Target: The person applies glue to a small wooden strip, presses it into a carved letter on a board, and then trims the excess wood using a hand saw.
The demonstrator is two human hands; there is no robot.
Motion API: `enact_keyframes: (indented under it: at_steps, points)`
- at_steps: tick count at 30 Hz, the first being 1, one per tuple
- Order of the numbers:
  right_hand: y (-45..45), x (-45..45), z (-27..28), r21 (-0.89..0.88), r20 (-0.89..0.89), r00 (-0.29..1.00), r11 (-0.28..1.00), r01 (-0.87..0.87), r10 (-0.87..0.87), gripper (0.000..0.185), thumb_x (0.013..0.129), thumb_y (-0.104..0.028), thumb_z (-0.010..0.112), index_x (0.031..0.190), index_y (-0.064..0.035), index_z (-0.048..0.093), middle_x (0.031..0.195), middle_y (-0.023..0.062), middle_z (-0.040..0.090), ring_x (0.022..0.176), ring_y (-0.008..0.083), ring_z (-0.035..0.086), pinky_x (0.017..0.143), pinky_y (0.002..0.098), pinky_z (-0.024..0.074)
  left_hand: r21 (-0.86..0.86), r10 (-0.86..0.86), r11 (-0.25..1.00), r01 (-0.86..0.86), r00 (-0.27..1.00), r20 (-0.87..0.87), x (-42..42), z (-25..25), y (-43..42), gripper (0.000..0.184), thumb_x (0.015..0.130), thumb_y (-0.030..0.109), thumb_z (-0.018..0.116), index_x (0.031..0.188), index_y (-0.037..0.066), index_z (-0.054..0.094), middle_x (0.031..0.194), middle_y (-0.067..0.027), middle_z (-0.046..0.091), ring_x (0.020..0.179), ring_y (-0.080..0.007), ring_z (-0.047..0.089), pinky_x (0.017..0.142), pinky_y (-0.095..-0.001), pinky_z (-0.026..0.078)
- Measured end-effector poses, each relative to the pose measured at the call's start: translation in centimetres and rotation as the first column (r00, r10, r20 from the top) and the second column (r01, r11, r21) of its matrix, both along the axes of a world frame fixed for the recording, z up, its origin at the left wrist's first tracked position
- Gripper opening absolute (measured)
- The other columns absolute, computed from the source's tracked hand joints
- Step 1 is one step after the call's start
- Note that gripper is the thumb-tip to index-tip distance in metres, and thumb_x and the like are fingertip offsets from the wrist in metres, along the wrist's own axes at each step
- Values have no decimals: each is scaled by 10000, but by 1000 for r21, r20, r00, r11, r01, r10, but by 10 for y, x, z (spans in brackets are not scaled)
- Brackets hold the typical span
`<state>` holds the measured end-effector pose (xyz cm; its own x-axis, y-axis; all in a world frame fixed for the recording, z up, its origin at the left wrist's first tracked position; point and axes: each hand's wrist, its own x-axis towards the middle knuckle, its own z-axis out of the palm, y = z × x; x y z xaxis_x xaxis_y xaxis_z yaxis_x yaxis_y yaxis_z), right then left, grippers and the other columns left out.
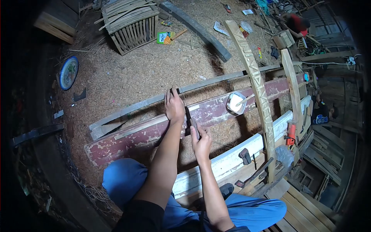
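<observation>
My left hand (174,106) is at the middle of the long maroon plank (143,132) with peeling paint. Its fingers are bent at a small dark piece by the narrow grey beam (135,106), and what they grip is partly hidden. My right hand (201,145) is closed around a narrow dark tool (188,115) with a brownish handle, held upright against the plank's near side. The tool's exact kind is unclear. Right of it, a square tub of white paste (235,103) sits on the plank with a stick (246,99) in it.
A carved curved beam (257,83) and a plain one (290,83) cross the planks at right. A white plank (220,166) lies nearer me, with a dark block (244,156) and a red-orange tool (290,133). A slatted crate (133,33) stands behind. Two other people are at far right.
</observation>
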<state>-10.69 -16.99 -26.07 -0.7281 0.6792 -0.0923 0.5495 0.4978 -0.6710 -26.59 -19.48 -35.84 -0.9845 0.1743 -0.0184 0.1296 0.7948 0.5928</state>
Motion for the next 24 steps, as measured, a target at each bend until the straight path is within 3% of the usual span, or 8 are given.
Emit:
enact_keyframes:
  at_steps: [3, 6, 11, 13, 20, 22, 24]
  points:
    - [-3, 0, -4, 32, -42, 999, 999, 36, -35, 361, 949, -229, 707, 1209, 21, 712, 913, 233, 647, 838, 371, 648, 805, 451, 513, 8, 0, 1000, 0, 1000, -15, -1, 0, 0, 569, 874, 21, 619, 1420, 24, 461, 1306, -257, 613, 1319, -378, 517, 1145, -431, 408]
    - [-7, 0, -8, -35, -31, 994, 994, 100, -101, 353, 955, -234, 690, 1224, -7, 714, 938, 259, 652, 881, 397, 664, 824, 455, 520, 12, -2, 1000, 2, 1000, -19, 0, -1, 0, 545, 880, 25, 614, 1406, 19, 471, 1299, -256, 618, 1320, -374, 519, 1158, -433, 395]
    - [-5, -1, -18, 6, -89, 989, 993, 116, -115, 391, 957, -275, 690, 1204, 27, 713, 926, 260, 664, 892, 405, 665, 854, 449, 513, 66, 26, 998, -21, 997, -69, -1, -5, 1, 479, 893, 37, 597, 1362, 13, 498, 1238, -254, 639, 1247, -382, 563, 1109, -444, 428]
    - [-2, 0, -13, -89, -56, 989, 987, 132, -137, 408, 959, -292, 687, 1195, 40, 711, 941, 268, 670, 909, 412, 662, 868, 446, 509, 56, 27, 998, -20, 989, -142, 0, -6, 0, 444, 909, 57, 589, 1344, 12, 508, 1155, -250, 661, 1176, -383, 594, 1067, -453, 449]
    - [1, 6, -20, -132, -145, 980, 984, 118, -137, 405, 955, -291, 687, 1186, 41, 714, 972, 276, 681, 927, 414, 659, 872, 455, 507, 50, 26, 999, -17, 983, -180, 2, 0, 0, 389, 932, 102, 583, 1314, 48, 538, 1045, -199, 681, 1086, -342, 619, 1024, -444, 454]
    - [2, 9, -27, -131, -165, 978, 985, 110, -131, 392, 948, -285, 695, 1170, 36, 723, 972, 277, 683, 933, 415, 663, 877, 456, 508, 93, -3, 995, 38, 937, -349, 2, 1, -3, 349, 932, 100, 584, 1278, 65, 570, 1028, -167, 688, 1067, -315, 624, 1036, -436, 438]
    - [5, 11, -37, -130, -185, 976, 987, 91, -114, 382, 940, -281, 706, 1156, 34, 731, 969, 286, 687, 939, 421, 666, 882, 461, 511, 70, -2, 997, 32, 920, -391, 5, 6, -5, 281, 930, 96, 586, 1207, 61, 618, 1042, -146, 695, 1071, -299, 625, 1070, -463, 404]
